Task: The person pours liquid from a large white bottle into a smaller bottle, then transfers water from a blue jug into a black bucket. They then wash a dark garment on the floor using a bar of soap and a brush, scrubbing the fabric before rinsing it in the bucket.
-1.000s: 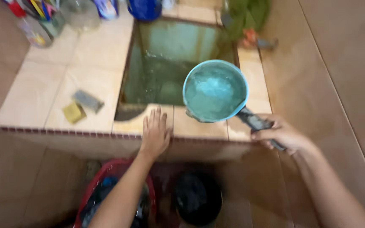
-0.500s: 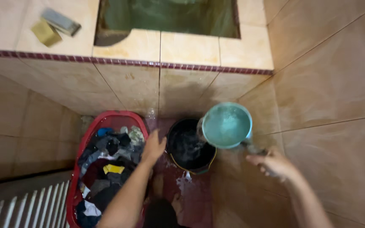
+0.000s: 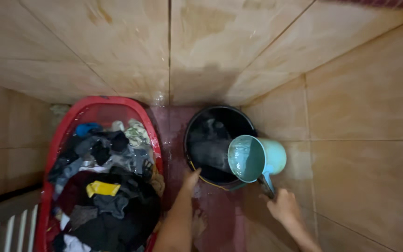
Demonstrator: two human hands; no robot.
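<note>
My right hand (image 3: 283, 205) grips the dark handle of a light blue water dipper (image 3: 256, 157). The dipper is tipped on its side, mouth facing left, over the right rim of a black bucket (image 3: 206, 122) that stands on the wet floor. Water runs from the dipper into the bucket. My left hand (image 3: 191, 179) rests on the bucket's near rim, fingers pointing up toward it. Left of the bucket stands a red laundry basket (image 3: 73, 117) full of mixed dark and light clothes.
Tan tiled walls close in behind and to the right of the bucket. The wet floor (image 3: 220, 224) is dark red. White slats (image 3: 3, 233) show at the lower left corner.
The view dropped from the tiled water tank to the floor. My right hand carried the filled dipper down and tipped it into the black bucket. My left hand left the ledge for the bucket's rim.
</note>
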